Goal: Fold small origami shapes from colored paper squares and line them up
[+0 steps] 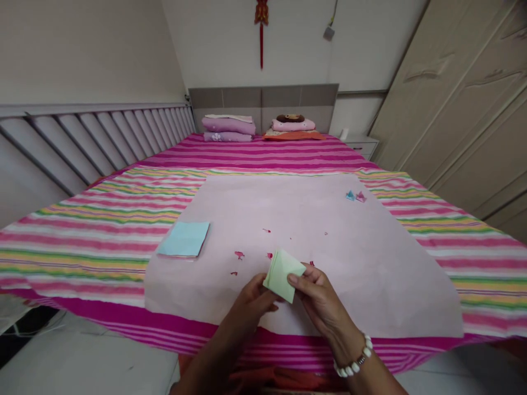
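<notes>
Soft, even, shadowless indoor light; sharp centre, edges bent by wide-angle distortion.

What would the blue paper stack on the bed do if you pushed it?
The blue paper stack lies flat on the striped bedcover, so it would probably slide, not roll. It looks thin and light, so the sheets might fan apart. Lifted by one corner, it would likely flop.

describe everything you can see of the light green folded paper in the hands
The light green folded paper is a small piece of thin, matte paper, folded to a roughly four-sided, layered shape with crisp edges. It is held tilted, just above the near edge of the pale pink sheet on the striped bed. The left hand grips its lower left corner and the right hand pinches its right side with the fingers.
</notes>
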{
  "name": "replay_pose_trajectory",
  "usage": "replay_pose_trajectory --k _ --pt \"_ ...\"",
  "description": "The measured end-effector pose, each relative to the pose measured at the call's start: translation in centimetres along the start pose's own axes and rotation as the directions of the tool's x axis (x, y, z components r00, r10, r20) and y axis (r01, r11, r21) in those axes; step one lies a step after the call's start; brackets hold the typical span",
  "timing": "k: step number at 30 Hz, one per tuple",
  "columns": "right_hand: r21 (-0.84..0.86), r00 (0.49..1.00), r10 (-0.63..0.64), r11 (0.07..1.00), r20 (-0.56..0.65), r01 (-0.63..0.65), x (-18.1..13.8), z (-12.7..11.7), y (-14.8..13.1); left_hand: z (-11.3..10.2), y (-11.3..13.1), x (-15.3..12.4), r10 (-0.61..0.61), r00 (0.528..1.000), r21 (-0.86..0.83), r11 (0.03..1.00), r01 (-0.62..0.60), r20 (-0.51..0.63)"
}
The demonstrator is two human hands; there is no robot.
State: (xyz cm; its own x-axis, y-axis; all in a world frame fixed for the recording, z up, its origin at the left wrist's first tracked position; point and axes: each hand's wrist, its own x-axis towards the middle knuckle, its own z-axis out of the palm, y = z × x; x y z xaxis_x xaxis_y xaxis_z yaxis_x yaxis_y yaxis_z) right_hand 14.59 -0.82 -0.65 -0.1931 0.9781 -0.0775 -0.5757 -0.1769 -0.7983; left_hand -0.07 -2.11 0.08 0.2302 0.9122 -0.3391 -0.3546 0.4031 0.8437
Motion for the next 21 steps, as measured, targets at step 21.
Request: replay_pose_trajectory --k 21 --pt "-0.171 0.993 -0.028 0.985 -0.11 0.009 -0.8 0.7 -0.3 -0.8 2.1 -1.1 0.272 0.959 0.383 0.88 -0.279 0.074"
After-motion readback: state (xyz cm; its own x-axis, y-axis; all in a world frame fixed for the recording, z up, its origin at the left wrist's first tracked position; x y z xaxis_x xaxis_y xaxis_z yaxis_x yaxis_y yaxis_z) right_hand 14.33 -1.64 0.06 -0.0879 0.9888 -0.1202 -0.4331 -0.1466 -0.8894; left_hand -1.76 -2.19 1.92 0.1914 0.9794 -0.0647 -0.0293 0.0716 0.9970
